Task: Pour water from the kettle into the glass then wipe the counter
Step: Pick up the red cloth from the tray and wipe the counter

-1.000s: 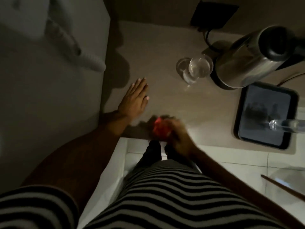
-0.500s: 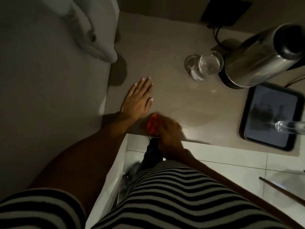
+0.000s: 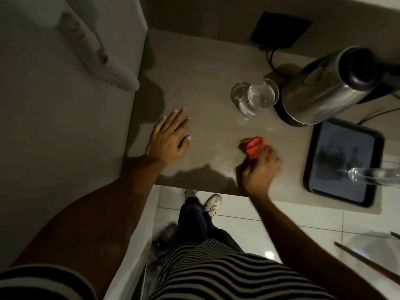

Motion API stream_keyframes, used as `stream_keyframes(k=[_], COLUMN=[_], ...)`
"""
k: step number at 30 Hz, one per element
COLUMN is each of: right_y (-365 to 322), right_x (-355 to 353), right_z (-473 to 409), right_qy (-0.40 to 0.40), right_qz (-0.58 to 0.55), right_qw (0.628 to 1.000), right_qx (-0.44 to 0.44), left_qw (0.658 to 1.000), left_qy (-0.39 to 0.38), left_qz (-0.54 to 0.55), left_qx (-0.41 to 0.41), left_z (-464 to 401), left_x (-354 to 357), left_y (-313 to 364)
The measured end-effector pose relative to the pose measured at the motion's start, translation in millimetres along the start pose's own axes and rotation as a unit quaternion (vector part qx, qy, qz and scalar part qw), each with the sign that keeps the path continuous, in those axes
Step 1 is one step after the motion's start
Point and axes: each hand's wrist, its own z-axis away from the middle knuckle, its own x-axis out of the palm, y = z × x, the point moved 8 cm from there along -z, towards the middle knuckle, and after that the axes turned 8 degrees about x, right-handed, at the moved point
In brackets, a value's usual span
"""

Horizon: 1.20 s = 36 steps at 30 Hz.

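My right hand [image 3: 259,167] clutches a soft, bunched red cloth [image 3: 252,146] on the table [image 3: 212,83], near the water-filled glass [image 3: 260,96] beside the kettle [image 3: 320,92]; my left hand [image 3: 167,139] lies flat, empty. Light and pliable, the cloth seems best gripped by its gathered bulk.
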Motion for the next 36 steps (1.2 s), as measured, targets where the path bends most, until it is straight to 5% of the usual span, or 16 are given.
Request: stream_keyframes(k=[4, 6, 9, 12, 14, 16, 21, 24, 27, 30, 32, 34, 36], right_y=[-72, -95, -119, -86, -39, -4, -45, -76, -102, -104, -92, -67, -28], right_x=[60, 72, 54, 13, -7, -20, -7, 19, 39, 38, 17, -18, -36], right_z=[106, 148, 141, 58, -11, -53, -60, -23, 27, 68, 58, 8, -48], right_qy=[-0.193, -0.217, -0.257, -0.127, -0.038, 0.001, 0.014, -0.044, -0.124, -0.201, -0.242, -0.138, -0.011], right_qz=[-0.036, -0.036, -0.159, -0.243, -0.141, -0.016, 0.005, 0.003, -0.009, 0.047, -0.001, -0.098, -0.089], right_qw=[0.967, 0.934, 0.888, 0.936, 0.988, 0.994, 0.995, 0.999, 0.979, 0.881, 0.829, 0.886, 0.972], right_qx=[-0.16, -0.281, -0.347, -0.221, -0.042, 0.109, 0.099, 0.022, -0.161, -0.426, -0.504, -0.432, -0.218], left_qw=[1.0, 1.0, 0.999, 0.999, 0.999, 0.999, 0.998, 0.998, 0.998, 0.997, 0.998, 0.999, 0.999], left_qy=[0.015, 0.024, 0.036, 0.043, 0.049, 0.051, 0.06, 0.061, 0.067, 0.07, 0.064, 0.05, 0.042], left_qz=[0.012, 0.018, 0.022, 0.014, 0.01, 0.011, 0.002, -0.004, -0.002, 0.008, 0.01, 0.006, 0.003], left_qx=[0.001, 0.006, 0.011, 0.013, 0.013, 0.013, 0.007, 0.01, 0.011, 0.01, 0.006, 0.004, 0.003], left_z=[-1, -2, 0, 1, 1, 1, 0, 0, 1, 1, 2, 3, 2], left_x=[-5, -7, -6, -4, -2, -1, 0, 1, 2, 1, 2, 4, 5], left_y=[0, 0, -2, -4, -4, -5, -6, -6, -5, -5, -7, -8, -8])
